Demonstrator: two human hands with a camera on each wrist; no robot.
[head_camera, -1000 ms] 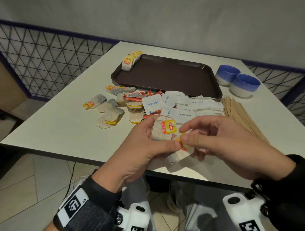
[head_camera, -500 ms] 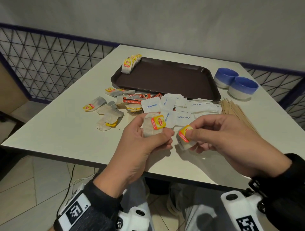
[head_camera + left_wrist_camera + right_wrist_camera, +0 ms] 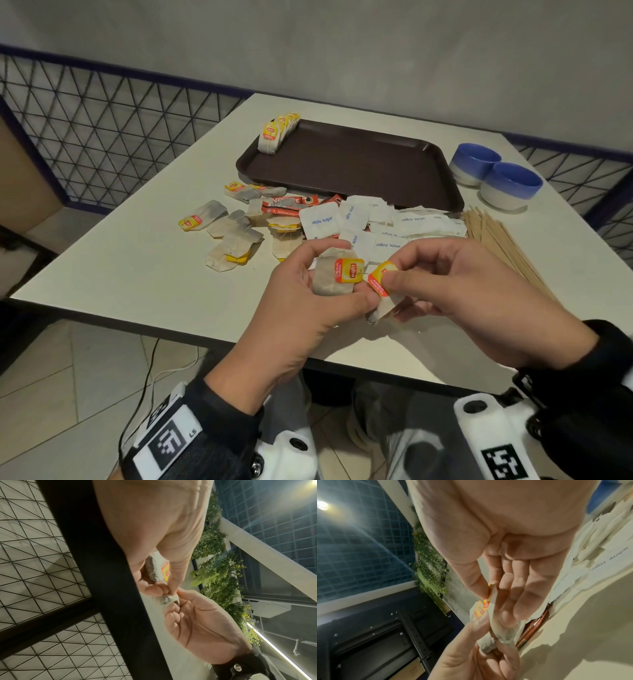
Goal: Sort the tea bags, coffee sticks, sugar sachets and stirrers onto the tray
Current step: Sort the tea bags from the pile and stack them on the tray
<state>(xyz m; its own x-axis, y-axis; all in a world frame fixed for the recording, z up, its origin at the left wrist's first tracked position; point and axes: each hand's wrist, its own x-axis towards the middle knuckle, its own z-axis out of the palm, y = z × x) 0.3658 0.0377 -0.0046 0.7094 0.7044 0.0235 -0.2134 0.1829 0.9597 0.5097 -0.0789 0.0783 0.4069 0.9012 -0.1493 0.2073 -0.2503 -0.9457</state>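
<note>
My left hand (image 3: 329,284) holds a tea bag (image 3: 334,277) with a yellow and red tag between thumb and fingers, just above the table's near edge. My right hand (image 3: 404,281) pinches a second tea bag (image 3: 381,291) by its tag, close beside the first. Both bags also show in the left wrist view (image 3: 157,569) and the right wrist view (image 3: 493,608). The brown tray (image 3: 359,164) lies behind, with a row of tea bags (image 3: 277,132) standing in its far left corner. Loose tea bags (image 3: 233,236), red coffee sticks (image 3: 291,205), white sugar sachets (image 3: 387,226) and wooden stirrers (image 3: 500,240) lie in front of the tray.
Two blue and white bowls (image 3: 493,174) stand right of the tray. A wire mesh fence (image 3: 102,130) runs along the table's left side and a grey wall stands behind. The white table (image 3: 137,274) has a bare patch at the near left.
Both hands have risen slightly and drawn together again, so the two tea bags now sit side by side. The right hand's bag has turned its tag upward.
</note>
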